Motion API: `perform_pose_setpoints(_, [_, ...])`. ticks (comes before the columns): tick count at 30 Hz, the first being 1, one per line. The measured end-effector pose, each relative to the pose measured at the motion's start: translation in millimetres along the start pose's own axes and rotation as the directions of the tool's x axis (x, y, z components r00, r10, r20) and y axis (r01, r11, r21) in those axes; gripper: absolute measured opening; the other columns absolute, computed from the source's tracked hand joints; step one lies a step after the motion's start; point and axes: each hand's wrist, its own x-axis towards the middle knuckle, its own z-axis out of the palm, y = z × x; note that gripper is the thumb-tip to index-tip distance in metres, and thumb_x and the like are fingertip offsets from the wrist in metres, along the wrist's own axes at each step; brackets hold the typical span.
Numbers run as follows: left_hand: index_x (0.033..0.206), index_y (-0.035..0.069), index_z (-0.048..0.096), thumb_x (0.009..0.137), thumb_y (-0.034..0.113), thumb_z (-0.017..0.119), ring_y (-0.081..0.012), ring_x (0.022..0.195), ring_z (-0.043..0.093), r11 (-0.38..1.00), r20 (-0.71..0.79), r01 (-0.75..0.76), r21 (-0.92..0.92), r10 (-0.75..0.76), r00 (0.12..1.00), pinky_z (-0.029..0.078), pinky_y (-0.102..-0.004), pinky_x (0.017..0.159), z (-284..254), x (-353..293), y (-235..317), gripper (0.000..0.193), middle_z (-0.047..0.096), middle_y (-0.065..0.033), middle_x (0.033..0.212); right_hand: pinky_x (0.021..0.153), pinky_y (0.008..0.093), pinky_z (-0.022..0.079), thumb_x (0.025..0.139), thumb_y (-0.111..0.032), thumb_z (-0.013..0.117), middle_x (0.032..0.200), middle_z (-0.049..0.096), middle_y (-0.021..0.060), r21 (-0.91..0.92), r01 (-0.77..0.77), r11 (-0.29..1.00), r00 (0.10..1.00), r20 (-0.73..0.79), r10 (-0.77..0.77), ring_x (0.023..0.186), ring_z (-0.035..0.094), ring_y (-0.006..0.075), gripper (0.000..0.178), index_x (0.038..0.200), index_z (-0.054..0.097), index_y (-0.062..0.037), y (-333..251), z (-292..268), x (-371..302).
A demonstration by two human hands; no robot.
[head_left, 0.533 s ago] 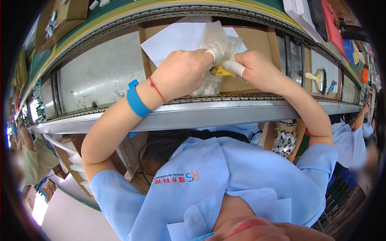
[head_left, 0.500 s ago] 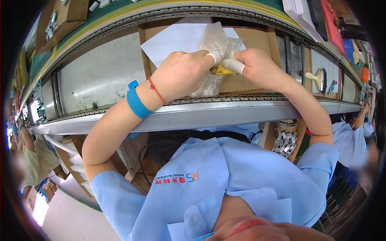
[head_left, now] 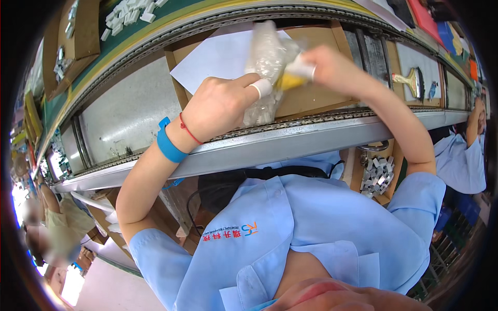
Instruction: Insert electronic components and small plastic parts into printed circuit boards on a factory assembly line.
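Blue wristband [head_left: 170, 146] circles the left wrist; the left hand [head_left: 220, 106] pinches the lower part of a clear plastic bag [head_left: 265, 67] over a cardboard tray [head_left: 321, 96] at centre. Just right, the right hand [head_left: 324, 65] grips the bag's upper part beside a yellow piece [head_left: 288, 81]. A brush [head_left: 407, 80] lies far right.

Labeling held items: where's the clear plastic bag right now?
Head view, upper centre: the clear plastic bag is held between the left hand and right hand, above the cardboard tray, beside the white sheet.
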Motion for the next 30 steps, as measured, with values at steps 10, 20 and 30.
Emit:
perform_pose_setpoints(10, [0.098,0.003,0.055,0.085,-0.002,0.058,-0.0370,0.081,0.063,0.883,0.141,0.390,-0.262,-0.365,0.920,0.051,-0.0384,0.071,10.5,6.2,-9.8,0.014,0.065,-0.0172,0.085,0.056,0.0351,0.040,0.091,-0.023,0.057,0.066,0.061,0.0085,-0.369,0.058,0.928,0.998,-0.013,-0.068,0.060,0.052,0.0136,0.028,0.078,0.061,0.0012,-11.5,10.7,-10.8])
perform_pose_setpoints(20, [0.100,-0.001,0.052,0.085,-0.001,0.057,-0.0342,0.088,0.059,0.762,0.185,0.465,-0.451,-0.430,0.884,0.047,-0.0385,0.078,8.8,8.5,-7.8,0.015,0.060,-0.0191,0.094,0.055,0.0316,0.036,0.091,-0.024,0.057,0.060,0.052,0.0043,-0.070,0.040,0.997,0.999,-0.033,-0.042,0.057,0.044,0.0119,0.030,0.076,0.060,0.0007,3.5,-4.9,-10.2])
perform_pose_setpoints(30, [0.099,0.000,0.053,0.086,-0.002,0.056,-0.0282,0.084,0.059,0.893,0.128,0.238,-0.382,-0.204,0.971,0.045,-0.0357,0.084,13.2,4.0,-12.8,0.013,0.059,-0.0138,0.086,0.051,0.0351,0.034,0.092,-0.031,0.057,0.055,0.048,0.0062,-0.145,0.026,0.989,0.983,-0.175,-0.052,0.052,0.043,0.0143,0.037,0.073,0.060,0.0010,19.3,-23.8,18.1])
